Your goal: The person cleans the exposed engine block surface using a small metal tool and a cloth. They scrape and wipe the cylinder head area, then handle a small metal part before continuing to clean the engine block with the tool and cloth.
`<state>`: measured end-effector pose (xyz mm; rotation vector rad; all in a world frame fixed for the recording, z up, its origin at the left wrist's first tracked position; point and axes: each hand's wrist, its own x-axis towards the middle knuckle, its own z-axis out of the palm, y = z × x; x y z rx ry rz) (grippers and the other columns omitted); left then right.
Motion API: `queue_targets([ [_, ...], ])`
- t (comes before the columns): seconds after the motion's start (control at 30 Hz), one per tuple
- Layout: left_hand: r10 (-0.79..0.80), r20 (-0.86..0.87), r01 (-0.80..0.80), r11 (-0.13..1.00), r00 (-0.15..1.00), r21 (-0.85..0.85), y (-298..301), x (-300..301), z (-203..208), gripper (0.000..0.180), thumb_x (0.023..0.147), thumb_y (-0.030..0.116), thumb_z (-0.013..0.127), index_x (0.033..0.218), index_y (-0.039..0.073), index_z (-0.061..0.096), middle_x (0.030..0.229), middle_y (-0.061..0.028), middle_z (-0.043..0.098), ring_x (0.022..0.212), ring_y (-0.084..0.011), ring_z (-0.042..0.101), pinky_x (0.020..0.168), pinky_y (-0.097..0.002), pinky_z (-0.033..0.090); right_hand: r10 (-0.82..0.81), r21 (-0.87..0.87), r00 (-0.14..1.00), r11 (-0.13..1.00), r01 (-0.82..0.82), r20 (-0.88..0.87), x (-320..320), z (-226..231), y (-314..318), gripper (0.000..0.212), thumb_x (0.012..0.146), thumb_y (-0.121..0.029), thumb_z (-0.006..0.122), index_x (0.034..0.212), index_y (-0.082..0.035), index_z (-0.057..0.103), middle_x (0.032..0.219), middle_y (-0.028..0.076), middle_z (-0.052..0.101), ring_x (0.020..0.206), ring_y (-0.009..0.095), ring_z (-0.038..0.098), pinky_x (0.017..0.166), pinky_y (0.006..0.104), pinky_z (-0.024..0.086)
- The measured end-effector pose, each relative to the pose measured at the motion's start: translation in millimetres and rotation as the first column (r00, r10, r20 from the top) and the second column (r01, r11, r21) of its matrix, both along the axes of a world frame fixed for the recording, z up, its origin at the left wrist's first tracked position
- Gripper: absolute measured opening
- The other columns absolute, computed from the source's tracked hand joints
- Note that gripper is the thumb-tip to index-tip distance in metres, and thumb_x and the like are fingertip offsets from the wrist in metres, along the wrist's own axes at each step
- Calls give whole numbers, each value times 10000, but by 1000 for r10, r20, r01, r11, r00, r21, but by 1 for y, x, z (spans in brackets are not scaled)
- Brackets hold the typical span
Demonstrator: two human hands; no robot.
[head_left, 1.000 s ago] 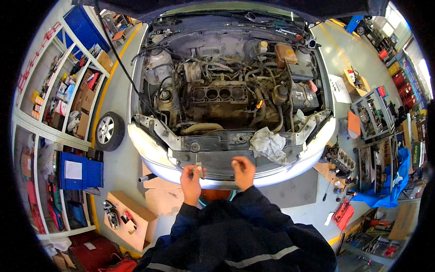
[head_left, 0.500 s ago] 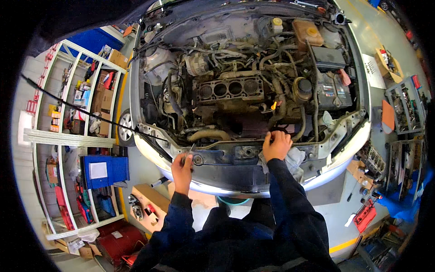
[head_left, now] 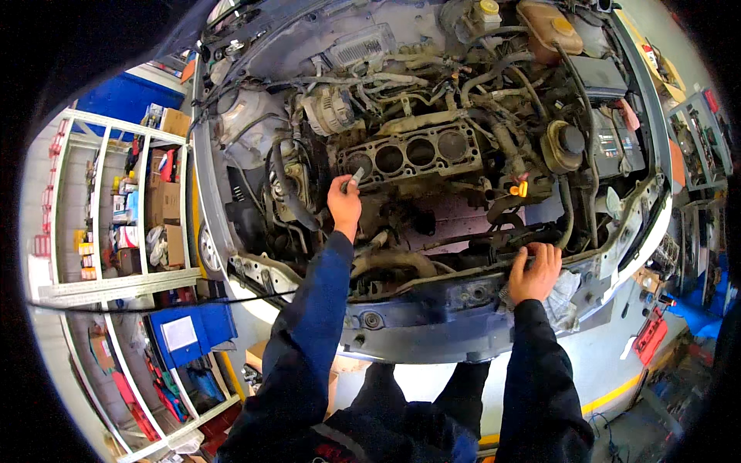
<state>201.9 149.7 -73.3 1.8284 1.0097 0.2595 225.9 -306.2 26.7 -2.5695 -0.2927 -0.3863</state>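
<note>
On my feed, the left grip is pinched between thumb and fingers around a small metal blade, which points up and to the right at the near left corner of the engine block; from here I can't tell whether its tip touches the metal. The right grip is half curled, palm down at the dark front crossmember, and I can't make out anything under its fingers. A crumpled grey cloth lies just beside and partly beneath that hand. Around the block, whose four round bores face me in a row, I see the alternator at its upper left and a yellow handle off its right end. Farther right sit a round black-capped reservoir and the battery, with a brownish tank above them. Well out to the left, beyond the car, I have white-framed shelves and a blue box.
</note>
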Motion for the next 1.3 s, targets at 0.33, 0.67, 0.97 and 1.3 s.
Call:
queue_targets([
  [0.33, -92, -132, 122, 963, 987, 242, 65, 58, -56, 150, 1112, 142, 631, 1227, 104, 719, 1322, -210, 678, 1269, -465, 621, 1022, -600, 569, -4, -51, 1000, 999, 3, -23, -4, -5, 7, 120, 958, -146, 637, 935, -28, 650, 952, 158, 630, 955, 406, 573, 886, 511, 461],
  [0.67, -222, -129, 256, 869, 967, 424, 70, 64, -61, 119, 1102, 89, 595, 1175, 67, 687, 1204, -202, 627, 1090, -454, 638, 902, -569, 536, 7, -67, 998, 998, -11, -63, -2, -1, 8, 114, 970, -123, 613, 925, -24, 646, 940, 158, 628, 935, 410, 571, 881, 508, 463],
  [0.97, -236, -89, 246, 803, 968, 544, 76, 71, -60, 139, 1083, 55, 584, 1185, 80, 677, 1224, -237, 601, 1080, -491, 620, 923, -605, 513, 20, -69, 998, 997, -24, -58, -2, -2, 9, 113, 967, -116, 610, 920, -21, 647, 924, 159, 623, 927, 403, 575, 863, 498, 475],
  [1.3, -299, -194, 355, 835, 934, 421, 80, 77, -53, 148, 1097, 54, 552, 1154, 73, 687, 1261, -229, 570, 1108, -497, 591, 913, -612, 513, 26, -83, 998, 996, -30, -56, -2, -6, 5, 115, 963, -120, 605, 928, -18, 646, 942, 168, 622, 940, 412, 573, 870, 512, 471],
])
